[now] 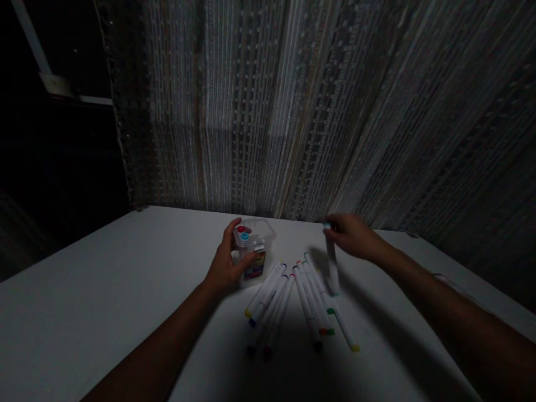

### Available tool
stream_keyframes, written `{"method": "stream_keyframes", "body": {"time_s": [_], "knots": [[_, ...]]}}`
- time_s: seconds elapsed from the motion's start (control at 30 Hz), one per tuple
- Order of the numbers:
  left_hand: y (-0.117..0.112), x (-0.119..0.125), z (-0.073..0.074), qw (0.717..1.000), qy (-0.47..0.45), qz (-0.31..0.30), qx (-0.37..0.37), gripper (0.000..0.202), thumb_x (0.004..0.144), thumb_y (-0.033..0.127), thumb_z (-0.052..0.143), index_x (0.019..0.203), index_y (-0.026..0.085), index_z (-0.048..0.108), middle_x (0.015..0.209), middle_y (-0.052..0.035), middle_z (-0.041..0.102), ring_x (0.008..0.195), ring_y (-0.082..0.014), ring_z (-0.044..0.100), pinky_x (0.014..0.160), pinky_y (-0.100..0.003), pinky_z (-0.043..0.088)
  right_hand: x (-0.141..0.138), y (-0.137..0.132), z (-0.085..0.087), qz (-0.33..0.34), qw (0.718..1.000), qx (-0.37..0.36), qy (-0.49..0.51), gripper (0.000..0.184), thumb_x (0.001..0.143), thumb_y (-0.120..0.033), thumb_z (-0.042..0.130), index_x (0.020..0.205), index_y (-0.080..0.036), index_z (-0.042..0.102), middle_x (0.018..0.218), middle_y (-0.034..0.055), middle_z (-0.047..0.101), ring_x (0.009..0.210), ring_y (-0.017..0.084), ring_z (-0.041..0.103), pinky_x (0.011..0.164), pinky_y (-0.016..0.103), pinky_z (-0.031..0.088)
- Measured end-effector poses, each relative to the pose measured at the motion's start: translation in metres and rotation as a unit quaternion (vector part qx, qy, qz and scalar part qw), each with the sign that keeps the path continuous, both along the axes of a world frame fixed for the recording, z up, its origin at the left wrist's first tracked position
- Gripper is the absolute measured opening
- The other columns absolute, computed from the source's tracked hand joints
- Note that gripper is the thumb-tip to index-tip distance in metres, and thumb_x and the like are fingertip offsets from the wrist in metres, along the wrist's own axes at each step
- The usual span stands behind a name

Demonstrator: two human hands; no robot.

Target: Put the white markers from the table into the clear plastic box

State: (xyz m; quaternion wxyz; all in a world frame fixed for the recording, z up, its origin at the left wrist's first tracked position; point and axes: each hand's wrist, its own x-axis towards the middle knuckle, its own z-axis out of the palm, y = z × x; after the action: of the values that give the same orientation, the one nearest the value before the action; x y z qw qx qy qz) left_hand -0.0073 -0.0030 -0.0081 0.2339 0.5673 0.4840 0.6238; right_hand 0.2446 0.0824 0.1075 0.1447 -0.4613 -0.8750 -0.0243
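Observation:
My left hand (231,258) is wrapped around a clear plastic container (270,230) with a dark printed label, standing on the table. Inside it, a red-capped marker (240,229) and a blue-capped marker (244,237) show at the left corner. In my right hand (350,235) a white marker (331,258) hangs nearly upright, pinched at its top end, its lower end close to the other markers. Below lie two fanned groups of white markers: the left group (272,301) has yellow, blue and red ends, the right group (313,296) has red, green, yellow and dark ends.
The white table (138,279) ends at the back against a patterned curtain (259,111). A thin, clear-looking object (456,287) lies at the right, partly behind my right forearm. The room at the left is dark.

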Motion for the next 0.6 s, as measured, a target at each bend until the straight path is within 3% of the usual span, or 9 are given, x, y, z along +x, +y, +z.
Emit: {"method": "stream_keyframes", "body": {"time_s": [0.13,0.23,0.3,0.43,0.6], "knots": [[0.0,0.0,0.0,1.0,-0.007,-0.009,-0.002,0.08,0.065,0.042,0.066,0.131,0.026,0.024,0.123,-0.0061,0.048,0.095,-0.0126,0.056,0.09,-0.031,0.047,-0.032,-0.021,0.064,0.09,0.966,0.082,0.226,0.023,0.078,-0.02,0.05,0.095,-0.011,0.063,0.072,0.0022,0.059,0.064,0.012,0.055,0.06,0.023,0.039],[0.0,0.0,-0.001,1.0,-0.003,-0.004,0.001,0.081,0.065,0.043,0.066,0.131,0.026,0.024,0.123,-0.0071,0.049,0.1,-0.0145,0.056,0.09,-0.031,0.048,-0.062,-0.036,0.081,0.157,0.945,0.111,0.266,0.023,0.079,-0.019,0.049,0.095,-0.011,0.064,0.073,0.0014,0.059,0.066,0.011,0.054,0.063,0.023,0.04],[0.0,0.0,-0.001,1.0,0.001,-0.003,0.002,0.082,0.064,0.044,0.066,0.132,0.025,0.024,0.123,-0.0075,0.049,0.103,-0.0157,0.055,0.09,-0.032,0.048,-0.082,-0.042,0.076,0.186,0.947,0.114,0.237,0.021,0.078,-0.017,0.052,0.094,-0.012,0.065,0.076,0.002,0.061,0.07,0.011,0.054,0.065,0.023,0.04],[0.001,-0.001,-0.001,1.0,0.004,0.003,-0.002,0.083,0.064,0.045,0.067,0.132,0.025,0.023,0.124,-0.0078,0.049,0.103,-0.0164,0.055,0.091,-0.033,0.049,-0.113,-0.046,0.051,0.208,0.966,0.072,0.137,0.021,0.077,-0.014,0.052,0.091,-0.012,0.067,0.079,0.0035,0.064,0.071,0.011,0.055,0.066,0.022,0.038],[0.001,-0.002,0.001,1.0,0.0,-0.011,0.009,0.082,0.064,0.043,0.067,0.131,0.024,0.025,0.127,-0.0077,0.047,0.109,-0.0174,0.053,0.093,-0.032,0.047,-0.129,-0.047,0.026,0.213,0.976,-0.014,0.042,0.022,0.079,-0.014,0.047,0.084,-0.011,0.069,0.079,0.0064,0.066,0.071,0.012,0.056,0.063,0.022,0.036]]}}
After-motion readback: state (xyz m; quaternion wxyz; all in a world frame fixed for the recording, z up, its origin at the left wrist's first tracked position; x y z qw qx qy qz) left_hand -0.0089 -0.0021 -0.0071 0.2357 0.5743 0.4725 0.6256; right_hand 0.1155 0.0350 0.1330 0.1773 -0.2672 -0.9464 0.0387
